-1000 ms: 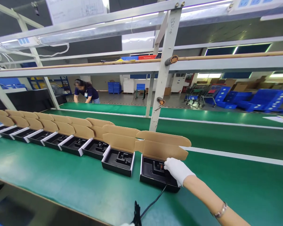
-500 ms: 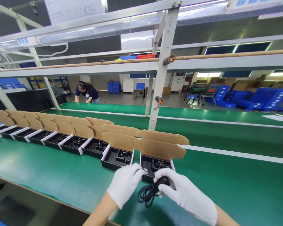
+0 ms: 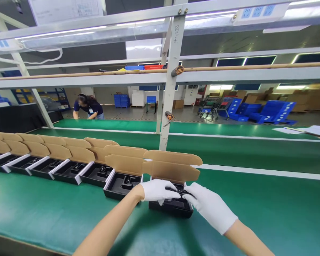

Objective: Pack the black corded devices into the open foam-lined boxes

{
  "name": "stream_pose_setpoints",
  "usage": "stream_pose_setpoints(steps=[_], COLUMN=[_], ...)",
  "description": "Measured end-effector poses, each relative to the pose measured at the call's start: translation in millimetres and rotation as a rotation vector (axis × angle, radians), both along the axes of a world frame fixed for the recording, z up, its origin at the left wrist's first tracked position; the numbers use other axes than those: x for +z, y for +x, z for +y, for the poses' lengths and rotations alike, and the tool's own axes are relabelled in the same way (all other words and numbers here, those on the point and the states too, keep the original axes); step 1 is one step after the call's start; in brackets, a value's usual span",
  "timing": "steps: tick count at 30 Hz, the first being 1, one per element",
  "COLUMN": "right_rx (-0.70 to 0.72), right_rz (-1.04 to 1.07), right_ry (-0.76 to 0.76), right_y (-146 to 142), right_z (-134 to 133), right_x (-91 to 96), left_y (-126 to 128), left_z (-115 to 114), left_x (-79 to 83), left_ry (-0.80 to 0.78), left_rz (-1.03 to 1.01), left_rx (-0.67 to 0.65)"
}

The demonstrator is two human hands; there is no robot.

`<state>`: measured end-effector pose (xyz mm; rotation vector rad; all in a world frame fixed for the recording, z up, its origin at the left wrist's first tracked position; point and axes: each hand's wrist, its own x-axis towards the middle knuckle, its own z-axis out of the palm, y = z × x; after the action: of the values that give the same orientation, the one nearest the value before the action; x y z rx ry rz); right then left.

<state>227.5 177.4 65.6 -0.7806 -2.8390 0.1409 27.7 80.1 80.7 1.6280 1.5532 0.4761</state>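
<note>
Both my hands wear white gloves and are over the rightmost open carton (image 3: 170, 209), which has a black tray inside and a raised brown lid (image 3: 173, 165). A black coiled cable (image 3: 185, 193) lies between my fingers at the tray. My left hand (image 3: 160, 190) reaches in from the left, its fingers closed on one side of the cable. From the right, my right hand (image 3: 208, 204) pinches the other side. Much of the cable and the tray's contents are hidden under the gloves. Just left stands another open carton (image 3: 114, 192) with small black parts in its tray.
Several more open cartons (image 3: 69, 172) run leftward along the green bench (image 3: 96, 220). A white metal post (image 3: 168, 106) rises behind the lids and carries shelf rails. Across the far green surface a person (image 3: 88, 106) bends forward. Papers (image 3: 318, 131) lie at far right.
Both hands have carried the coiled cable from in front of the rightmost carton up into its tray. The view has swung slightly right.
</note>
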Motion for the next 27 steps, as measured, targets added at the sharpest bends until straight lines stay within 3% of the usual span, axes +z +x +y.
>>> stream_pose_setpoints(steps=[3,6,11,17,19,23,25,27], right_rx=[-0.015,-0.009,-0.029,-0.075,-0.073,-0.053,-0.052,-0.047], right_rz=[-0.293,-0.459,-0.512,-0.362,-0.259,-0.146,-0.144,-0.115], right_ry=[0.052,0.065,0.031,-0.027,-0.011,0.086,0.126,0.154], right_y=[-15.1,-37.1,-57.4,-42.0,-41.9,-45.0,-37.0,-18.7], right_z=[5.6,8.6,15.7,10.3,2.1,-8.8,-6.1,4.6], right_x=[-7.1,-19.7,-33.2,-25.6,-39.6,-93.5,-113.3,-117.7], left_y=[-5.0,-2.5,14.5,22.2,23.5,27.4,19.8,-3.5], left_z=[15.0,21.7,3.9,-6.6,0.0,5.7,-3.1,-20.9], left_x=[-16.0,-35.0,-60.3,-88.4,-93.8,-97.1,-98.4,-104.0], left_ry=[0.018,0.070,0.241,0.342,0.366,0.418,0.555,0.797], left_rz=[0.184,0.371,0.659,0.850,0.869,0.893,0.902,0.946], left_rx=[0.016,0.029,0.007,-0.040,-0.054,-0.043,-0.052,-0.031])
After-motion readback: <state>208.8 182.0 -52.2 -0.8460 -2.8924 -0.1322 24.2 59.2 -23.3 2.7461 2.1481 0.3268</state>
